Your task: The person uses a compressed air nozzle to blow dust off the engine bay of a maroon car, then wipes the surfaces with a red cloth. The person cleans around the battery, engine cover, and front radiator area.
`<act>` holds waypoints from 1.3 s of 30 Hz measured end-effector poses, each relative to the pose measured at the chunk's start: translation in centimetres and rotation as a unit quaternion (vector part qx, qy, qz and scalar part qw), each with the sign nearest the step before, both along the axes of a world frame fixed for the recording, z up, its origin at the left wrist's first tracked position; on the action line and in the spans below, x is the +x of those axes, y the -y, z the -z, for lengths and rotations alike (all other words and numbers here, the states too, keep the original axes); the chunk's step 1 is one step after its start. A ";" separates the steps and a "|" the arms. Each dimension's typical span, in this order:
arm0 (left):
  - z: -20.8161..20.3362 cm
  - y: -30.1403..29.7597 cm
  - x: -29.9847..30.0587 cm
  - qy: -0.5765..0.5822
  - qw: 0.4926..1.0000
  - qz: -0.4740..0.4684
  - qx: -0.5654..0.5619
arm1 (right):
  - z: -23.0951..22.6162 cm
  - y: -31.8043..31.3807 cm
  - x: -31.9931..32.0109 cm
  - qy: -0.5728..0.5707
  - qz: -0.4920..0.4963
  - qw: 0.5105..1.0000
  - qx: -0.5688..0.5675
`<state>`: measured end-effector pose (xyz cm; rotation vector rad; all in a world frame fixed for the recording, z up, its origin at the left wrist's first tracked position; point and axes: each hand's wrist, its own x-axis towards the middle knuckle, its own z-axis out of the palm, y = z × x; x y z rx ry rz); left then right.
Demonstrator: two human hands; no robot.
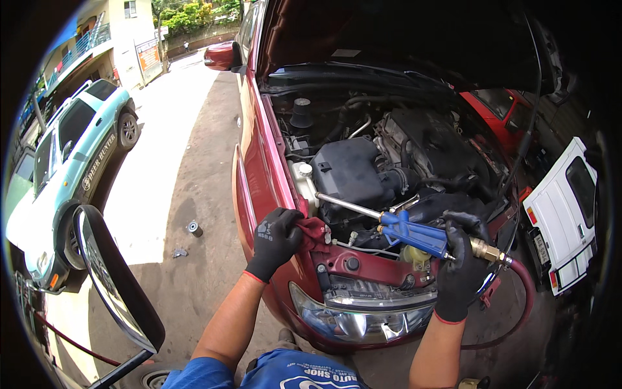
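Note:
My left hand (275,241), in a black glove, is closed on a red cloth (315,233) at the fender's inner edge. In my black-gloved right hand (457,262) I grip a blue air blow gun (421,237) with a long metal nozzle. Its nozzle tip points left, close to a white plastic reservoir (304,185). From the gun's brass fitting (486,250) a dark red hose (528,285) curves down to the right. Beneath the gun lies the engine bay of a red car, with a black plastic engine-bay box (346,168) beside the nozzle.
The raised hood (402,39) overhangs the bay, and a headlight (363,321) faces me. A side mirror (116,279) stands at lower left. A light-blue off-road vehicle (84,142) is parked left, a white vehicle (567,214) right. A small can (194,228) rests on the ground.

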<state>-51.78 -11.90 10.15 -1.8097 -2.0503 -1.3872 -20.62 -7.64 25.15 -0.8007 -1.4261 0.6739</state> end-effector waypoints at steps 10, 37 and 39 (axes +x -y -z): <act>1.9 -1.2 2.8 0.038 0.998 -0.027 0.039 | -0.6 -2.1 -7.1 -0.019 -0.041 0.999 0.007; 2.8 -1.9 2.5 0.051 0.995 -0.037 0.075 | -4.4 -19.1 -22.1 0.127 -0.061 0.985 0.099; 2.7 -1.8 2.6 0.053 0.995 -0.036 0.075 | -4.5 -19.9 -22.6 0.141 -0.072 0.977 0.144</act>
